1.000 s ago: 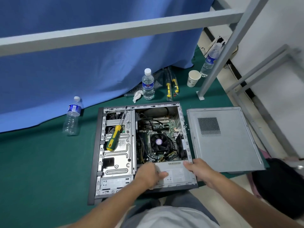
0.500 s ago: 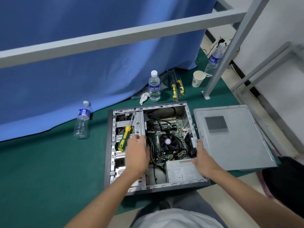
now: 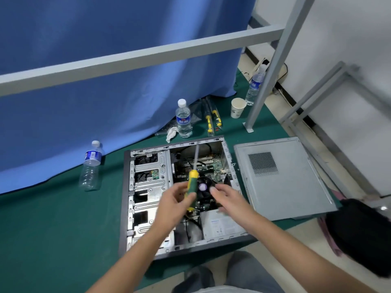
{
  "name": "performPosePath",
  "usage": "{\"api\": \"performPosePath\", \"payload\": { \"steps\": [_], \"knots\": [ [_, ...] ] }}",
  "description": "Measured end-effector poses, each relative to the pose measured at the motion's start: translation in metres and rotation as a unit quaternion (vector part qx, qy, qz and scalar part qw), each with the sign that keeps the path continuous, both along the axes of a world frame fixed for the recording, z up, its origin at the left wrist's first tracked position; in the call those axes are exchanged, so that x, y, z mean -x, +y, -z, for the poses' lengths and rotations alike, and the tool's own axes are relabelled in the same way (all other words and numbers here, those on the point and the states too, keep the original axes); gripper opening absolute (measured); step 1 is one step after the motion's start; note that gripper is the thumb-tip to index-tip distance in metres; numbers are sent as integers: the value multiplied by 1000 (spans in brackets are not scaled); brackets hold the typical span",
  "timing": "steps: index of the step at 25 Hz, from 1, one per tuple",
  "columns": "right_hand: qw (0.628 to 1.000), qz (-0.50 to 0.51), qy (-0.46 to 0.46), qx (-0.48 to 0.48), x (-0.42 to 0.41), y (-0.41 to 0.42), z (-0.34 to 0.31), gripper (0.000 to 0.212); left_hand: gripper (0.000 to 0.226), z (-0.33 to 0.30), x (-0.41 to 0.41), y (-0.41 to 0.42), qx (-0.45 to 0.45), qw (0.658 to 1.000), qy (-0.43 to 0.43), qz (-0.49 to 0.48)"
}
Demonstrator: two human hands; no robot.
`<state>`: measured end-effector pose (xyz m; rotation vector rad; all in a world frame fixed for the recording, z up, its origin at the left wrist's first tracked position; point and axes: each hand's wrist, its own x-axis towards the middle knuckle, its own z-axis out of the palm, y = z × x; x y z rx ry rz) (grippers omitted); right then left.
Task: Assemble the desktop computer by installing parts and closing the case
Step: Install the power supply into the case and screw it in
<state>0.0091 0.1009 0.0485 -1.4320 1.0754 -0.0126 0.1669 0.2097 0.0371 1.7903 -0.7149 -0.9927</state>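
Note:
An open desktop case point(image 3: 127, 208) lies flat on the green mat, its motherboard, CPU fan point(image 3: 204, 187) and power supply point(image 3: 220, 224) exposed. My left hand point(image 3: 173, 205) grips the green and yellow handle of a screwdriver point(image 3: 193, 182), its shaft pointing away over the motherboard. My right hand point(image 3: 229, 197) hovers just right of the handle with fingers loosely spread, holding nothing. The grey side panel point(image 3: 281, 178) lies flat to the right of the case.
Water bottles stand behind the case point(image 3: 183, 119), left of it point(image 3: 91, 166) and by the metal post point(image 3: 255, 86). A paper cup point(image 3: 238, 107), two yellow tools point(image 3: 213, 120) and a white rag point(image 3: 171, 133) lie at the back. A black bag point(image 3: 359, 235) sits at right.
My left hand reached to the drive cage, picked up the screwdriver and brought it over the CPU fan. My right hand left the power supply and rose beside the handle.

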Motion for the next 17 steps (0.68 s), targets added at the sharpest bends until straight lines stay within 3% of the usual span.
{"api": "performPosePath", "payload": {
  "steps": [2,5,9,13,17],
  "knots": [
    [979,92,-75,-166,-9,0,3,39,33,-4,40,-10,45,996,7,83],
    [974,181,-75,-118,10,-21,10,15,25,5,65,-22,40,994,-77,63],
    [966,250,-26,-51,70,-81,28,12,42,33,72,-28,-128,959,-244,66],
    [979,196,61,-17,94,-129,59,11,50,55,88,-62,-237,890,-349,172],
    [983,98,128,88,82,-169,102,13,65,73,103,-87,-251,860,-400,193]
  ]
}}
